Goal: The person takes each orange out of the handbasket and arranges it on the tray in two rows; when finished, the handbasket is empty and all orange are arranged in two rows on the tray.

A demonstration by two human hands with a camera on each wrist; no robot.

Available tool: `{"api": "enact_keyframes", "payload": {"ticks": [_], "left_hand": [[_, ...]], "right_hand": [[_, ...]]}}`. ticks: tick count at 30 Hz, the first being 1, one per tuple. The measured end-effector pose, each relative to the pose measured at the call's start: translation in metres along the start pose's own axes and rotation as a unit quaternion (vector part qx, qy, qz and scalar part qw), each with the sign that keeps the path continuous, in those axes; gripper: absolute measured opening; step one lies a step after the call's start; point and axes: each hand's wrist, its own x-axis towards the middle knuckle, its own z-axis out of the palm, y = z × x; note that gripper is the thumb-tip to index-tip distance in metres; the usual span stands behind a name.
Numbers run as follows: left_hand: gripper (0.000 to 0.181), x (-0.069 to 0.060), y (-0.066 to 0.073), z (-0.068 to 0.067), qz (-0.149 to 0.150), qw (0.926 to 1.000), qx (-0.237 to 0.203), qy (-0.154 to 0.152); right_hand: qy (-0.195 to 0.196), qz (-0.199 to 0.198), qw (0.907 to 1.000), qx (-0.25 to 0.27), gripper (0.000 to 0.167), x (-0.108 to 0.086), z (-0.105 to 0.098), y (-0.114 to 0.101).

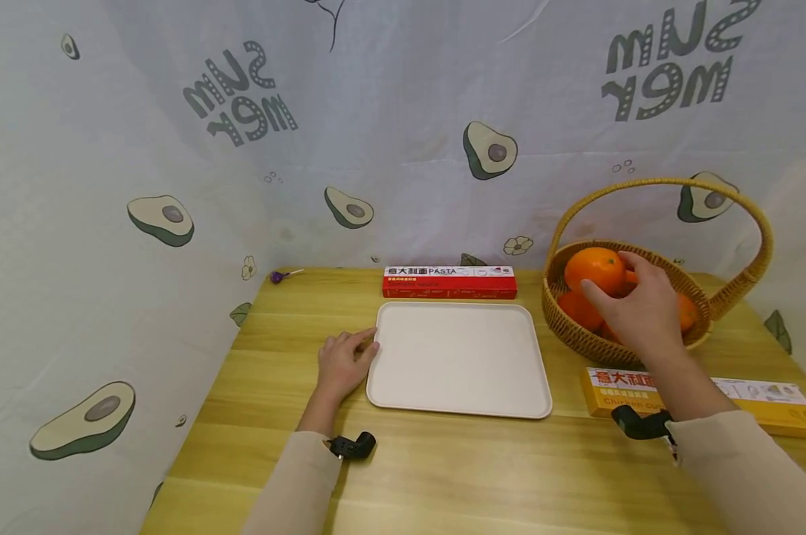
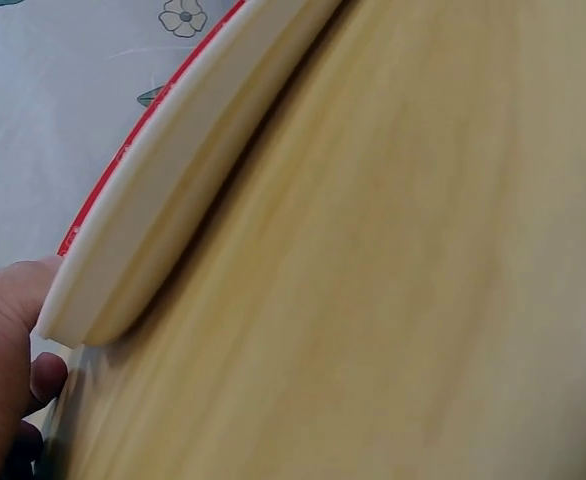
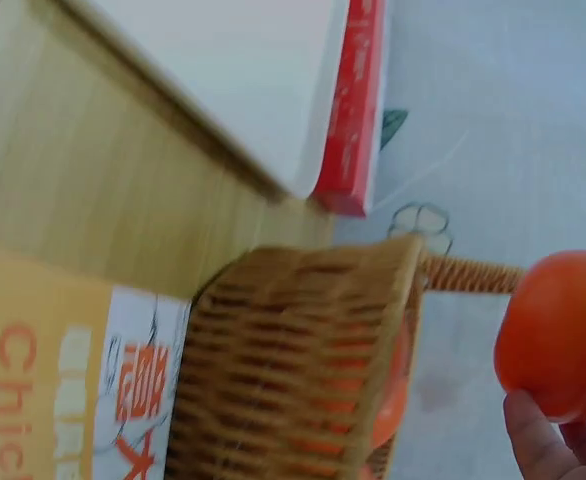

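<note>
My right hand (image 1: 646, 305) holds an orange (image 1: 595, 270) between thumb and fingers, over the wicker basket (image 1: 579, 338). In the right wrist view the held orange (image 3: 558, 335) is beyond the basket rim, with fingertips (image 3: 538, 435) against its underside. More oranges (image 1: 579, 310) lie inside the basket, partly hidden by my hand. At the left edge of the white tray (image 1: 459, 360), my left hand (image 1: 342, 364) rests with its index finger and thumb touching the rim. The left wrist view shows that hand (image 2: 3, 350) beside the tray's corner (image 2: 93, 310).
Behind the tray lies a red pasta box (image 1: 449, 283). A yellow pasta box (image 1: 770, 407) lies in front of the basket, partly under my right forearm. A purple-wrapped lollipop (image 1: 278, 276) is at the table's back left. The basket's tall handle (image 1: 657, 182) arches above it.
</note>
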Motion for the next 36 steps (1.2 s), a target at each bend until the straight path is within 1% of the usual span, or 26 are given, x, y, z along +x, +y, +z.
{"api": "enact_keyframes", "payload": {"ticks": [4,9,12,18,22,25,29,36], "left_hand": [[0.038,-0.001,0.000,-0.001,-0.006,0.9999,0.007,0.005],[0.037,-0.002,0.001,-0.002,-0.011,0.9998,0.012,0.011],[0.037,-0.003,0.001,-0.002,-0.012,0.9998,0.011,0.012],[0.037,-0.003,0.003,-0.002,-0.008,0.9998,0.003,0.016],[0.038,0.000,0.005,-0.001,-0.006,0.9999,-0.002,0.016],[0.038,0.002,0.005,-0.001,-0.009,0.9999,-0.001,0.013],[0.037,0.001,0.005,-0.001,-0.012,0.9999,-0.001,0.012],[0.038,0.000,0.005,0.001,-0.014,0.9999,-0.005,0.008]], "right_hand": [[0.001,-0.032,0.9995,0.003,0.085,-0.009,0.009,-0.020],[-0.004,-0.057,0.9983,0.015,0.081,-0.015,0.019,-0.043],[-0.004,-0.074,0.9968,0.030,0.080,-0.018,0.029,-0.051],[-0.005,-0.101,0.9941,0.039,0.075,-0.019,0.052,-0.065],[-0.016,-0.109,0.9920,0.061,0.069,-0.019,0.071,-0.073],[-0.033,-0.111,0.9906,0.072,0.069,-0.018,0.089,-0.077],[-0.061,-0.112,0.9889,0.076,0.071,-0.017,0.112,-0.084],[-0.110,-0.093,0.9871,0.070,0.075,-0.021,0.148,-0.095]]}}
